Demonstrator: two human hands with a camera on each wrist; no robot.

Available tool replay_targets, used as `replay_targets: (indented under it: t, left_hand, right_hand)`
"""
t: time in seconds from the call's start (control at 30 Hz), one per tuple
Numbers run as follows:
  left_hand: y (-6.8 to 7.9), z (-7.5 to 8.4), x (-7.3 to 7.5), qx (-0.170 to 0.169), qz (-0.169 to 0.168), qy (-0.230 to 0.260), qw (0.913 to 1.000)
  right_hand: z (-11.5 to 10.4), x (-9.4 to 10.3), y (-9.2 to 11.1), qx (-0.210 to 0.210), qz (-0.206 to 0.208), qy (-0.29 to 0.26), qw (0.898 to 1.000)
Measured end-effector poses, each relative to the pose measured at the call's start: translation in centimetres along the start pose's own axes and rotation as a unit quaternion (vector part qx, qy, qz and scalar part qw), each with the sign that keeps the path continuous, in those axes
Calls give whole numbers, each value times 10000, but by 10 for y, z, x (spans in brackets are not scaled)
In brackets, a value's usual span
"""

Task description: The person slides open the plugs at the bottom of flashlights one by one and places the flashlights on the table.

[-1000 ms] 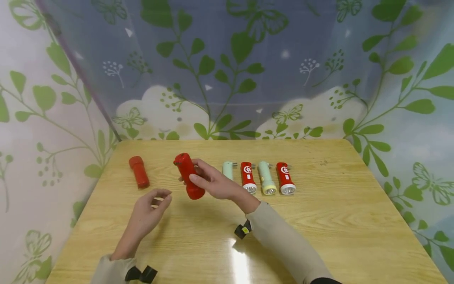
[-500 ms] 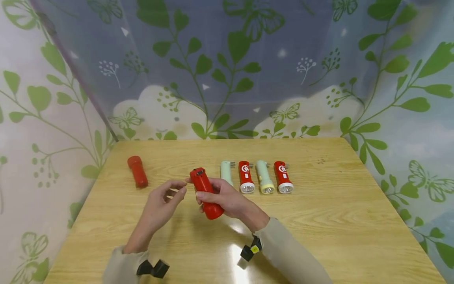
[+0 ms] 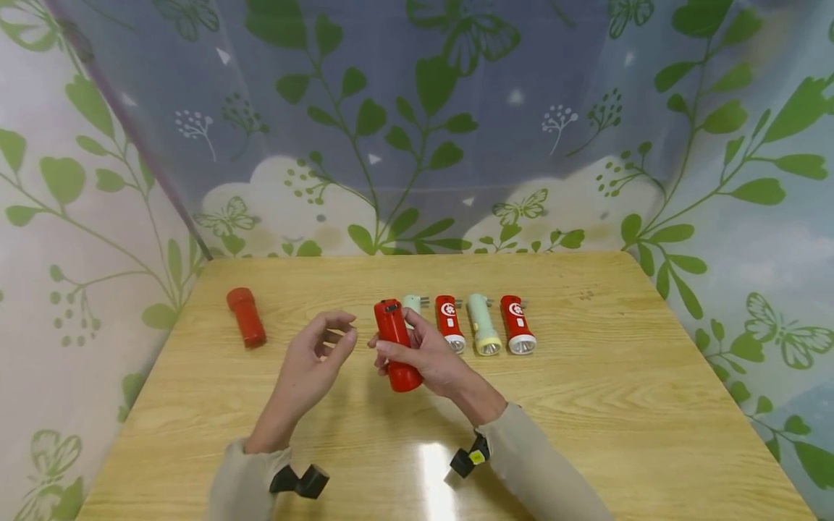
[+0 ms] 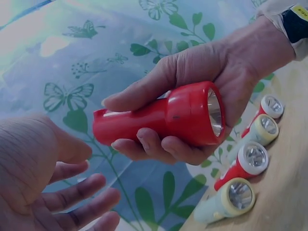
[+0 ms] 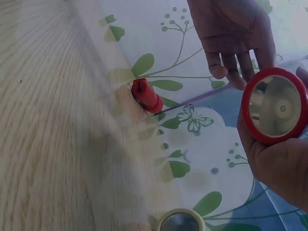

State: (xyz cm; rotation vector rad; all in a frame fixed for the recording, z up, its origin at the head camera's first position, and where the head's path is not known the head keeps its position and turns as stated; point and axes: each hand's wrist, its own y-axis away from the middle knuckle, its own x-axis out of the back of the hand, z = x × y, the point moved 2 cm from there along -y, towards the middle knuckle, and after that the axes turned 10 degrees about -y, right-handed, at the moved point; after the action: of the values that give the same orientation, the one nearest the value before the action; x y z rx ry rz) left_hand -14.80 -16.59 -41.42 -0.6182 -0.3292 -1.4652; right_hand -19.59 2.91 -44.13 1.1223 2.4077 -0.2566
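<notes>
My right hand (image 3: 433, 358) grips a red flashlight (image 3: 399, 347) above the table, its thumb along the body and its fingers wrapped below. The lens end tips down toward me in the head view; the left wrist view shows the thumb and fingers around this red flashlight (image 4: 154, 117). My left hand (image 3: 313, 365) hovers just left of it with loosely bent fingers and nothing in them. In the right wrist view the left hand (image 5: 238, 33) appears palm-on, apart from the round lens (image 5: 275, 107).
Another red flashlight (image 3: 247, 318) lies at the table's left. To the right, a row holds a pale green flashlight (image 3: 412, 304), a red-and-white one (image 3: 449, 322), a second pale green one (image 3: 483, 325) and a second red-and-white one (image 3: 517, 324). Patterned cloth (image 3: 417, 145) surrounds the wooden table (image 3: 619, 405).
My right hand has carried the red flashlight rightward and turned it more upright in view. My left hand has followed to the right, still holding nothing. The flashlights on the table stay put.
</notes>
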Motion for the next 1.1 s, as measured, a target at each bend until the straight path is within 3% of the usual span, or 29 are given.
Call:
replay_targets:
  t: [0.3,0.53,0.77,1.1]
  left_hand:
    - [-10,19,-8,-457,203,382,9980]
    - [-14,24,-16,-684,314,628,9952]
    - [-13,25,-22,-771,480,925,9916]
    - [-14,25,-23,-827,588,913,9906]
  right_hand:
    - [-4,1,3,84,-262,25,9996]
    - [-7,-1,5,190,-529,-20,9984]
    - [-9,-2,9,183,-600,-72,9980]
    - [-12,-3,8,119,-566,16,9983]
